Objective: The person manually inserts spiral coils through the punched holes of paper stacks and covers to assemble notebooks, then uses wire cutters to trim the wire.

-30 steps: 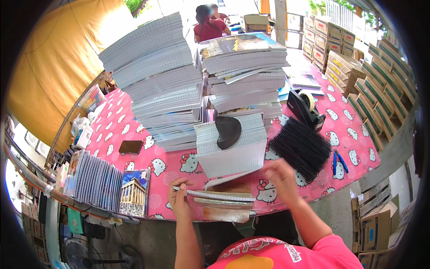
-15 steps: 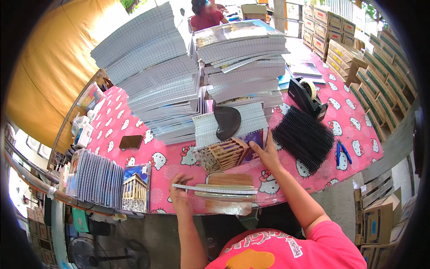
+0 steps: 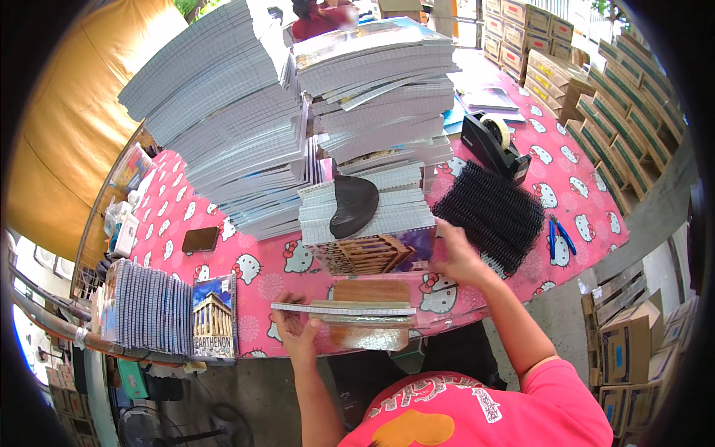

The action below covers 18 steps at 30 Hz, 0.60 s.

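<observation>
My left hand (image 3: 296,328) is closed on the left end of a thin notebook block (image 3: 365,309), its punched edge facing up, held on a wooden block (image 3: 365,290) at the table's front edge. My right hand (image 3: 460,257) has its fingers apart and holds nothing that I can see. It is at the right side of a stack of unbound notebooks (image 3: 372,253) with a temple picture on the cover. A dark, flat, curved piece (image 3: 354,206) lies on that stack. Right of the hand lies a pile of black spiral binding coils (image 3: 491,212).
Tall stacks of punched pages (image 3: 223,112) rise at the back. A tape dispenser (image 3: 495,145) and blue-handled pliers (image 3: 560,240) lie to the right. Bound notebooks (image 3: 153,309) stand in a row at left, near a phone (image 3: 200,239). Another person (image 3: 324,18) is at the far side.
My right hand has slid off the cover of the notebook stack, toward the black coils. My left hand still holds the notebook block. The whole view has shifted a little.
</observation>
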{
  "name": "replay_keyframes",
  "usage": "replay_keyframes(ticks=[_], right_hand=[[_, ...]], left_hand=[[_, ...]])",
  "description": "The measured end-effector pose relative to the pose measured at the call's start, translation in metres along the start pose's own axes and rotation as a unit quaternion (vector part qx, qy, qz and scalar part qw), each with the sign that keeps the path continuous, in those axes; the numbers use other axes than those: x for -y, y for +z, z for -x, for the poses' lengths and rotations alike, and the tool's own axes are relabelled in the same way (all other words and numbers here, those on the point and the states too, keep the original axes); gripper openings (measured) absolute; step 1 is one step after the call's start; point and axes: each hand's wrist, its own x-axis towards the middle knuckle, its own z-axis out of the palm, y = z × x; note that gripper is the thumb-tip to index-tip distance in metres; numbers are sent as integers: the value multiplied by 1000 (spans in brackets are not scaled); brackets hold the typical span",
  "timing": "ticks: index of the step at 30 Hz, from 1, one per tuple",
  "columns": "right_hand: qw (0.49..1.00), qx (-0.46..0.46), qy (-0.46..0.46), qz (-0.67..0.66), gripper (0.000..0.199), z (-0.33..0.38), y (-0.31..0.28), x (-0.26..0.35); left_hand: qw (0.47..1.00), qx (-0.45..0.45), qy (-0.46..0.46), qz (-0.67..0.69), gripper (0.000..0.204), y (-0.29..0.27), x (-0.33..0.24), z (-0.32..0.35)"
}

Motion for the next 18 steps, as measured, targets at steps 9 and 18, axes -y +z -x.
replay_keyframes(ticks=[9, 18], right_hand=[[921, -95, 38, 377, 35, -22, -18, -40], [944, -119, 0, 308, 14, -27, -32, -35]], left_hand=[[998, -57, -27, 15, 59, 8, -3, -2], [993, -109, -49, 8, 34, 29, -32, -9]])
